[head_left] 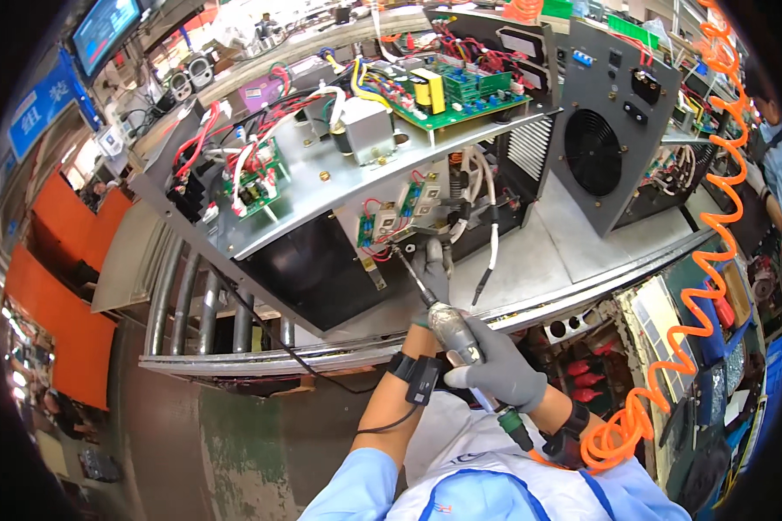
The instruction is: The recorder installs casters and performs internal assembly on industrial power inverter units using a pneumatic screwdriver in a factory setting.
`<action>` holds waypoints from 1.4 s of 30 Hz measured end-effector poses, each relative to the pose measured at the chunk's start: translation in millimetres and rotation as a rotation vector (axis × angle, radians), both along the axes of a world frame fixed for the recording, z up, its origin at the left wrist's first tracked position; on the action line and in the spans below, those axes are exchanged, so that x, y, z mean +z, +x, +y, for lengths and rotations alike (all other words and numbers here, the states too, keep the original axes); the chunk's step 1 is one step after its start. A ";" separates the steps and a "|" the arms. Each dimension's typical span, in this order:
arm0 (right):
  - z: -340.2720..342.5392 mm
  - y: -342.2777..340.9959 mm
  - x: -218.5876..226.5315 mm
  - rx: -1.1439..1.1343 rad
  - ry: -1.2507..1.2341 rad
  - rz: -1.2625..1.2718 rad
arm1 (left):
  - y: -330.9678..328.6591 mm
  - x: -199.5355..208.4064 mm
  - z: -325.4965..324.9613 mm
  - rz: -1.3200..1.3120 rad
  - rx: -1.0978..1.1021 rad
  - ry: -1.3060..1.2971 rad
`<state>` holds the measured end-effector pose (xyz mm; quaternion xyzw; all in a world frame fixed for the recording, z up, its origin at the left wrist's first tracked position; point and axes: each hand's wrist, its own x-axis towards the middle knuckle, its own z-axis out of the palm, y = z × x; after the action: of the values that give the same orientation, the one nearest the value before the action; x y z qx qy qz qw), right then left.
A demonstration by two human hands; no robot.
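Note:
My right hand, in a grey glove, is wrapped round an air screwdriver. Its long bit points up and left into the lower bay of an open-sided machine. The bit's tip is beside a metal bracket with red wires on the circuit boards. My left hand, gloved too, reaches into the bay just right of the bit. Its fingers are drawn together at the bracket's lower edge; what they hold, if anything, is hidden. A loose white cable with a black end hangs right of that hand.
An orange coiled air hose runs up the right side. Another machine with a round fan stands on the same roller line. A large green circuit board tops the near machine. Another person is at far right.

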<state>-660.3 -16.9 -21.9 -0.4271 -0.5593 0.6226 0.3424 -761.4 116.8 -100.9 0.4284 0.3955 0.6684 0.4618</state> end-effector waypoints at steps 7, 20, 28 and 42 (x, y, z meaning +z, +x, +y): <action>1.2 -6.8 0.0 -0.027 0.076 -0.036 | -26.8 -1.6 25.9 -0.031 0.028 -0.081; 11.3 -18.9 6.9 -0.060 0.068 0.031 | -37.6 -17.9 36.3 0.280 0.221 -0.045; 11.5 -16.4 6.5 -0.015 -0.282 0.268 | -36.0 -20.8 41.9 0.722 0.494 0.012; 12.0 -30.0 21.7 -0.064 -0.132 0.123 | -44.4 6.8 38.1 0.712 0.396 -0.031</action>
<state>-690.4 -5.0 -0.2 -0.4272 -0.4809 0.6721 0.3668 -805.8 154.9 -94.1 0.5415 0.6156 0.5483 0.1648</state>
